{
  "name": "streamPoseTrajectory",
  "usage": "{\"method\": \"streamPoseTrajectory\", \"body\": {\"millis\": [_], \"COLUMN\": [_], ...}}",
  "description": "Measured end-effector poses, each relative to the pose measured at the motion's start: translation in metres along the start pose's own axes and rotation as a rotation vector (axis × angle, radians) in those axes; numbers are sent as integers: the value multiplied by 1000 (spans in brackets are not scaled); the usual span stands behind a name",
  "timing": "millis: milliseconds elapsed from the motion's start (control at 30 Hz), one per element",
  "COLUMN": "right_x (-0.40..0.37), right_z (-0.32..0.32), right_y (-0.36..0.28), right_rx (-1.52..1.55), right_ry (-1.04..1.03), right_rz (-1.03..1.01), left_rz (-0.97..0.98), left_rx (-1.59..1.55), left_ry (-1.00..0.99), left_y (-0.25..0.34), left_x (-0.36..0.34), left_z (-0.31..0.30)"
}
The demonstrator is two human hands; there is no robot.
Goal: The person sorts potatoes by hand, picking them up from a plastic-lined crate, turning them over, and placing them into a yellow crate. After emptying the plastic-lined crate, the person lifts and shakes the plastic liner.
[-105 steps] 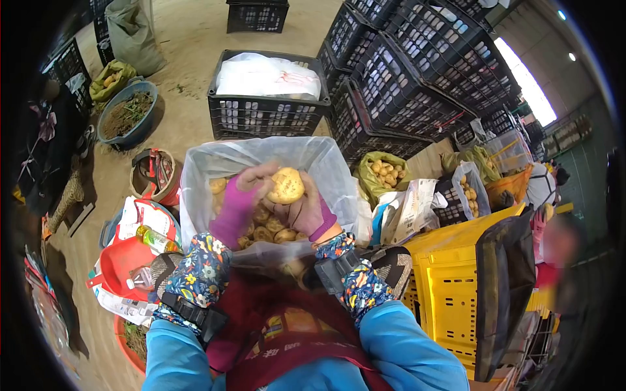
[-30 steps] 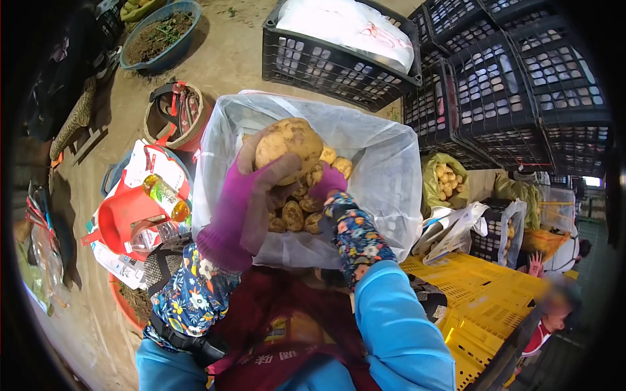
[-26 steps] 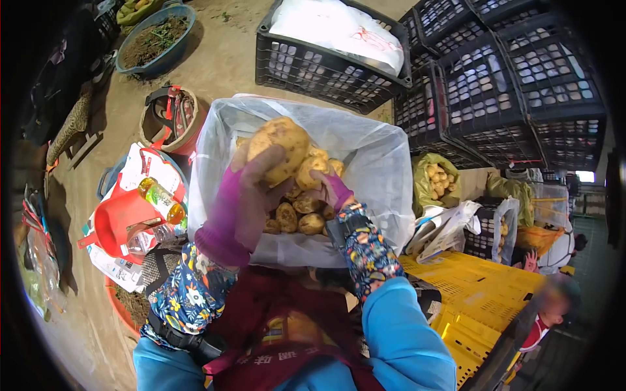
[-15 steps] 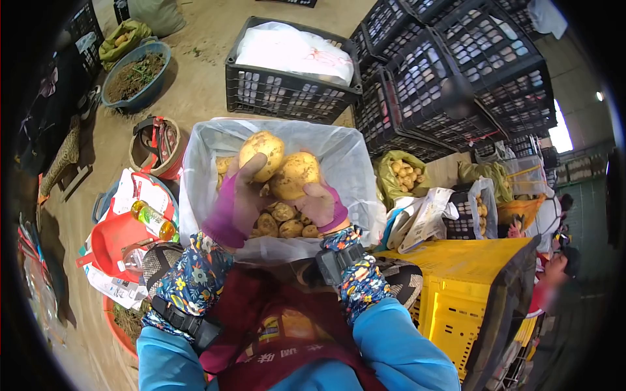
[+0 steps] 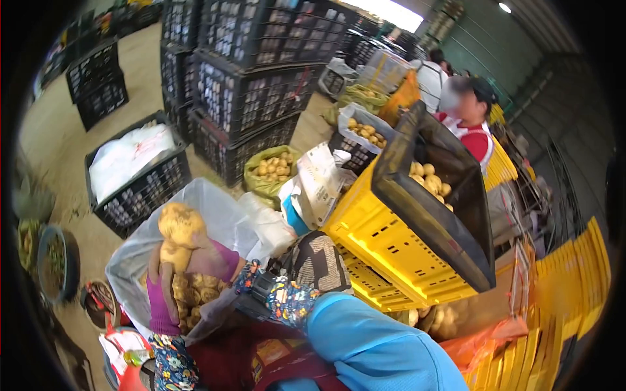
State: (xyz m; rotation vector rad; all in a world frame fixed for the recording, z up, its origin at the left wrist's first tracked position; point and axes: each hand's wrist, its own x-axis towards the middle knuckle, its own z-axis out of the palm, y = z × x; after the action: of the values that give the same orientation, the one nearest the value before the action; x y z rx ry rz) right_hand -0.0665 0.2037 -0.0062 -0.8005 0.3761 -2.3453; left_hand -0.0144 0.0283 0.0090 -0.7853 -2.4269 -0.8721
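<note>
A large potato (image 5: 182, 223) is up near the liner's left side, with my right hand (image 5: 210, 257) in a purple fingerless glove closed against it. Just below, a second potato (image 5: 174, 255) sits between the fingers of my left hand (image 5: 162, 281), gloved the same way. Both hands are close together over a box lined with translucent plastic (image 5: 225, 207). Beneath them, several smaller soil-marked potatoes (image 5: 197, 294) lie in the liner. My fingers partly cover the second potato, and the far side of my right-hand grip is hidden.
To the right stands a yellow crate (image 5: 398, 244) with a dark liner and potatoes inside. Black crates (image 5: 251, 98) are stacked ahead, near a green sack (image 5: 272, 166) of potatoes. Another black crate (image 5: 143, 186) holds a white bag. A person in red (image 5: 473, 140) is beyond the yellow crate.
My view has swung to the right, bringing the yellow crate and another person into sight. The two potatoes remain in my hands and now appear one above the other.
</note>
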Motion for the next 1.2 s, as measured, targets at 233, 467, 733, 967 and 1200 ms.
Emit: {"method": "streamPoseTrajectory", "body": {"millis": [233, 467, 733, 967, 1200], "right_x": [-46, -96, 12, -29, 31], "right_z": [128, 199, 0, -188, -177], "right_y": [-123, -251, -77, -21, -52], "right_rx": [-342, -108, -548, -1827, -1798], "right_ry": [438, -50, 474, 18, 840], "right_rz": [-624, -849, 457, 617, 70], "left_rz": [-721, -797, -774, -829, -910], "left_rx": [-1307, -1334, -1232, -1232, -1327], "left_ry": [114, 227, 327, 480, 526], "left_y": [-19, -18, -8, -33, -41], "left_x": [-8, -12, 1, 6, 1], "left_z": [6, -9, -29, -40, -47]}}
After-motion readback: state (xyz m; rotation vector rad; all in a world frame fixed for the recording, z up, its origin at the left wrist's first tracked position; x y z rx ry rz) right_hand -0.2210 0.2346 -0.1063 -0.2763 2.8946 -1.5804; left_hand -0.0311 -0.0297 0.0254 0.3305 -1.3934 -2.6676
